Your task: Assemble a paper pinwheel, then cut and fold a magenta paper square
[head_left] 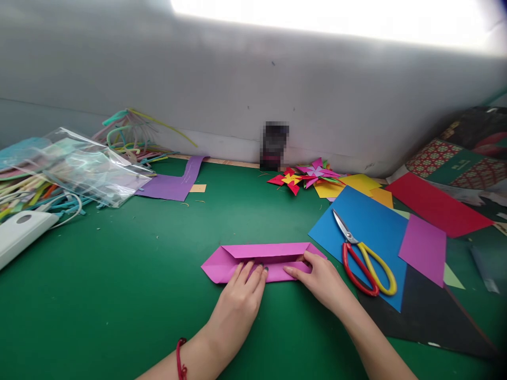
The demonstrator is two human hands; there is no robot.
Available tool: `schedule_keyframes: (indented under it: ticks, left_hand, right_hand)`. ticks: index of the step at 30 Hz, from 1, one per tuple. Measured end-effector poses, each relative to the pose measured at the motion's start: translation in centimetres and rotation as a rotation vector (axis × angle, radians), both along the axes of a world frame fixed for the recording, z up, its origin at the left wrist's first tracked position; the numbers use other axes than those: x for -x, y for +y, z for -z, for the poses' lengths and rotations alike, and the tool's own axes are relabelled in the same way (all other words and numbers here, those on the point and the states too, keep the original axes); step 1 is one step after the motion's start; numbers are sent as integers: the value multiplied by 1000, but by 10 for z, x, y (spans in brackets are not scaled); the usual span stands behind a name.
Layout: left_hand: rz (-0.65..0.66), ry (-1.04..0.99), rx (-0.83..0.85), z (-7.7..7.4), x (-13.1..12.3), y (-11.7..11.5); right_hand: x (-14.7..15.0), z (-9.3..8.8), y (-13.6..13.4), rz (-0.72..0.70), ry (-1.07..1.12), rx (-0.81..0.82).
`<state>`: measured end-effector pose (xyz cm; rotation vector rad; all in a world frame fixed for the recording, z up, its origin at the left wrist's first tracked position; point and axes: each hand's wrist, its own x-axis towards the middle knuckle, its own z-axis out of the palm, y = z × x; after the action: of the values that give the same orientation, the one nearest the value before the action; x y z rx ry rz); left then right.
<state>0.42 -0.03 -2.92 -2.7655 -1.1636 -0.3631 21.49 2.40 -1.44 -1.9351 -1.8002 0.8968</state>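
A folded sheet of magenta-pink paper (265, 250) lies lengthwise on the green tabletop (158, 306), its left end coming to a point. Along its far side a folded flap stands slightly raised, with a dark gap beneath. My left hand (237, 303), a red cord around its wrist, rests with fingers stretched out on the near part of the paper. At the right end, my right hand (322, 277) grips the paper between thumb and fingers, the fingertips partly hidden at the flap. Scissors (350, 240) with one red and one yellow handle lie just right of that hand.
Blue paper (368, 211) lies under the scissors, beside purple-pink (425, 248), red (435, 203) and black sheets (415, 311). Folded paper flowers (291, 179) sit near the wall. At left are purple paper (170, 187), a clear plastic bag (103, 169) and a white device (24, 232).
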Motion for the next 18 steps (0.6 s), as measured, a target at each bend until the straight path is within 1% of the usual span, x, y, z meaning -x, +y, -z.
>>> schedule_keyframes:
  ticks: [4,10,14,18]
  left_hand:
    - [0,-20,37,0,3,2]
    - [17,-117,71,-3,5,7]
    - [24,-160,96,-4,7,9]
    - [31,-178,96,-2,8,9]
  right_hand:
    - [1,-1,0,-12,-37,9]
    - [4,-4,4,-34,-144,43]
    - [3,-6,5,-42,-165,49]
    - [3,-6,6,-44,-161,50]
